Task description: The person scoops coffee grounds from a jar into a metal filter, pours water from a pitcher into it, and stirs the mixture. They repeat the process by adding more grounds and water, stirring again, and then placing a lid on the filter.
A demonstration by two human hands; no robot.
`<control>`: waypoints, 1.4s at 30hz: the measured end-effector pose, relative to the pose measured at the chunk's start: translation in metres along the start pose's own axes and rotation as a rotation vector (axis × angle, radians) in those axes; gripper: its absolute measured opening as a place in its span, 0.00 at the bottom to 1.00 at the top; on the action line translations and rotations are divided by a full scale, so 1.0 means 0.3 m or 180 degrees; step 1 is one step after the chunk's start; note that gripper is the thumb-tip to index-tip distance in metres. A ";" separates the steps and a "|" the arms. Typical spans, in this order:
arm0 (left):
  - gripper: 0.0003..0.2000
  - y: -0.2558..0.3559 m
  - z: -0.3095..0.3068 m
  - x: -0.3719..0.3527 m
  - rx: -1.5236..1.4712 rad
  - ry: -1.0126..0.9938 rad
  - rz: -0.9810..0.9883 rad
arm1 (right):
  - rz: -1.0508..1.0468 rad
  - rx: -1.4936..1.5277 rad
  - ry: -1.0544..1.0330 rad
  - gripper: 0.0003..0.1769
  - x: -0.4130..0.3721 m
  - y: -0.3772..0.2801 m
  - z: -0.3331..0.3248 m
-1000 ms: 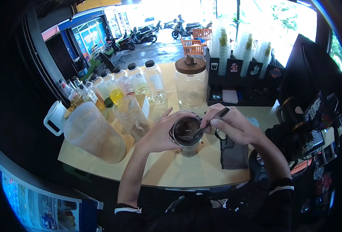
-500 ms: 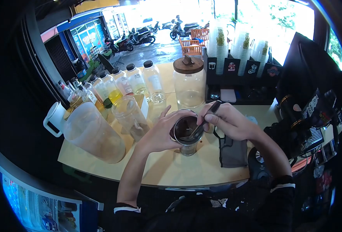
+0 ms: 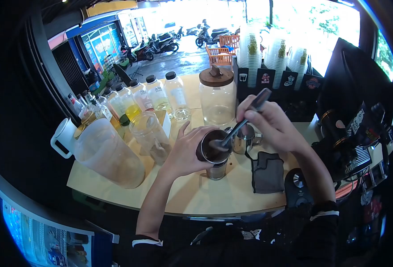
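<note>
My left hand [image 3: 188,149] is wrapped round a dark-coloured cup [image 3: 209,155], tilted so that its round mouth faces me. Brown material shows inside, too blurred to name. My right hand [image 3: 267,127] grips a spoon [image 3: 239,126] by its dark handle. The spoon slants down to the left, with its bowl in the cup's mouth. Directly below the cup, a clear glass [image 3: 217,173] stands on the table, its upper part hidden by the cup. Behind the spoon is a metal pitcher [image 3: 241,143], partly covered by my right hand.
A large clear jug [image 3: 110,153] and an open clear container [image 3: 146,133] stand left, with several bottles [image 3: 155,94] behind. A wooden-lidded jar [image 3: 217,100] is at the back. A folded dark cloth [image 3: 267,173] lies right, near stacked cups [image 3: 278,55] and a black machine [image 3: 327,153].
My right hand has moved up and slightly right with the spoon, drawing its bowl toward the cup's mouth. The metal pitcher shows more now. My left hand keeps its hold, nearly in place.
</note>
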State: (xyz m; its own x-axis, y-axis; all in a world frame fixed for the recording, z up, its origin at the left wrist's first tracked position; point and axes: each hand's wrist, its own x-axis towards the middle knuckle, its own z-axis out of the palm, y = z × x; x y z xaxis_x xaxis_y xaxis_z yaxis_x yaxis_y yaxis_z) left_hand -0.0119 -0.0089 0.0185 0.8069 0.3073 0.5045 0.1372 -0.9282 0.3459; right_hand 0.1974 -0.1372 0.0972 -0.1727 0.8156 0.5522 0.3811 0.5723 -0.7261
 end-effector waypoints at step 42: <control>0.42 0.050 0.063 -0.028 0.0375 0.0655 -0.0049 | -0.1024 -0.1538 0.0346 0.11 -0.147 0.085 0.089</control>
State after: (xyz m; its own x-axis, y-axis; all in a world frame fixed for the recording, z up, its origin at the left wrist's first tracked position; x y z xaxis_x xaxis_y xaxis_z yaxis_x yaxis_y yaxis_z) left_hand -0.0057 -0.0294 0.0045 0.6717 0.3467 0.6547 0.2244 -0.9374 0.2662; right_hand 0.1905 -0.1564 0.0434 -0.2637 0.5795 0.7711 0.6999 0.6650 -0.2604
